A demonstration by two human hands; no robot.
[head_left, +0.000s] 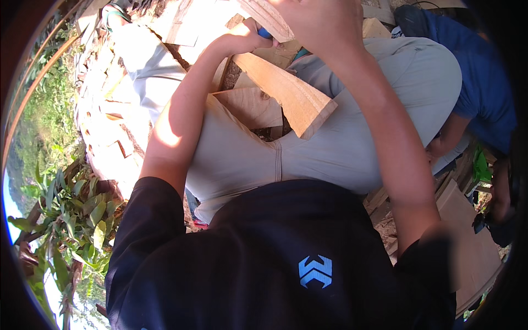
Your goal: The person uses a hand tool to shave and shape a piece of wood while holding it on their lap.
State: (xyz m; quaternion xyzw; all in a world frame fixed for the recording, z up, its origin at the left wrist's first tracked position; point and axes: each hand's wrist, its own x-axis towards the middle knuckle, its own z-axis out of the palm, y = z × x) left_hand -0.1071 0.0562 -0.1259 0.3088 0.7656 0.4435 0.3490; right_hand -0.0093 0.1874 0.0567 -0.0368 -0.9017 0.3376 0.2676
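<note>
My left hand (245,38) is closed round a blue object (264,33), perhaps a tool handle; most of it is hidden by the fingers and the wood. Just to its right, my right hand (322,25) is closed at the top edge on a pale piece of wood (268,21), whose upper end is cut off by the picture. Below both hands, a long wedge-shaped wood block (289,91) slants between my legs, its thick end toward me. Beside and partly under it lies a flatter wood piece (247,107). Neither hand touches the block.
My grey-trousered legs (407,71) spread around the wood. A co-worker in a blue shirt (467,71) is close on the right, above a flat brown board (467,236). Sunlit wood scraps (115,121) cover the ground at left, with leafy plants (77,214) nearer me.
</note>
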